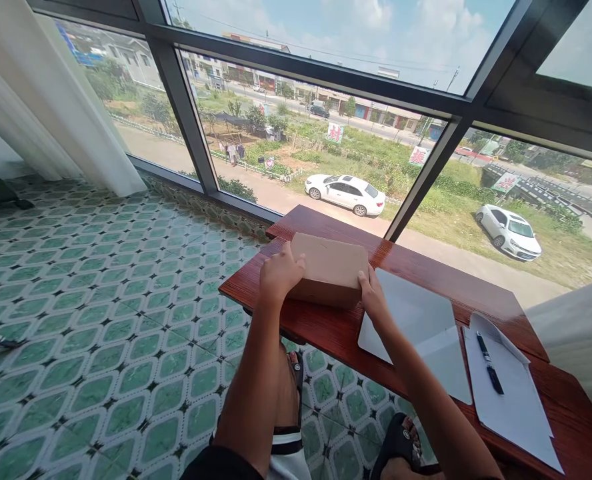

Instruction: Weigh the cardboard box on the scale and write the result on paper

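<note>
A closed brown cardboard box [330, 263] rests at the left end of the dark red wooden table [411, 267]. My left hand [280, 270] grips the box's left side, its thumb over the top edge. On the right side, my right hand [372, 292] presses against the box with its thumb at the upper front corner. Just right of the box lies a pale rectangular whiteboard-like panel [421, 333], partly under my right forearm.
White papers or an envelope [513, 393] lie at the table's right, with a black pen [490, 363] on top. Behind the table stand large windows with dark frames [426, 173]. White curtains [76, 100] hang at the left, above a green tiled floor [126, 300].
</note>
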A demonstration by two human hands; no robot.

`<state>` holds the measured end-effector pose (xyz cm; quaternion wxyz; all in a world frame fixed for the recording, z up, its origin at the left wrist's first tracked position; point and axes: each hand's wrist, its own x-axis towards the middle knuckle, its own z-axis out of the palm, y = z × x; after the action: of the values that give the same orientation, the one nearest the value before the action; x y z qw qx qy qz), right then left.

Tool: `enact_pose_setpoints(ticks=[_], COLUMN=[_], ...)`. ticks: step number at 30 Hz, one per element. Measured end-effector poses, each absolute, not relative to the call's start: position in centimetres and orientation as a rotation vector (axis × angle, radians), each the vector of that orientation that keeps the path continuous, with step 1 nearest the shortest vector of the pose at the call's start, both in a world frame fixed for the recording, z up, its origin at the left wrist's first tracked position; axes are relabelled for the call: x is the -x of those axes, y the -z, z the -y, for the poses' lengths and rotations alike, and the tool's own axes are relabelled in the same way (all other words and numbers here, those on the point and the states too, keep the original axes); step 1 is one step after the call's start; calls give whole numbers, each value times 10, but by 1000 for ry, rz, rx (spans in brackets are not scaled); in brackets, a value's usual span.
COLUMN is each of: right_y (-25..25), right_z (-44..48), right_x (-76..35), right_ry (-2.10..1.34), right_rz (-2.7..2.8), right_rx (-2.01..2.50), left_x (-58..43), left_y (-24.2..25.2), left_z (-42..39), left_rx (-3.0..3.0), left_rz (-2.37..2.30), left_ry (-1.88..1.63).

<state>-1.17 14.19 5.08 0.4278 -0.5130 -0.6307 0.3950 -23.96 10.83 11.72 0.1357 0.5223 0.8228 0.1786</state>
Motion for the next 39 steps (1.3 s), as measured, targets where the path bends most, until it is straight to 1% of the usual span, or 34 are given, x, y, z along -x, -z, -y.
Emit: enact_pose_setpoints(ticks=[10, 20, 26, 35, 39], right_y=[-71, -86, -88, -93, -85], right_z=[-135, -124, -114, -80, -69], right_x=[4, -36, -68, -115, -138], right_ry=[-954, -825, -737, -756, -804], right_rz=[1514, 1454, 1391, 1306, 1207], right_rx=[1228, 1268, 1293, 1240, 1169], left_x=[228, 194, 172, 133, 115], left_y=[-138, -152, -148, -136, -131], left_z=[-95, -91, -94, -97, -94], left_rx=[-1511, -1532, -1534, -1594, -1634], left_rz=[-2355, -2252, -2091, -1872, -1816], left_ry=[-700, -824, -971, -1144, -1177])
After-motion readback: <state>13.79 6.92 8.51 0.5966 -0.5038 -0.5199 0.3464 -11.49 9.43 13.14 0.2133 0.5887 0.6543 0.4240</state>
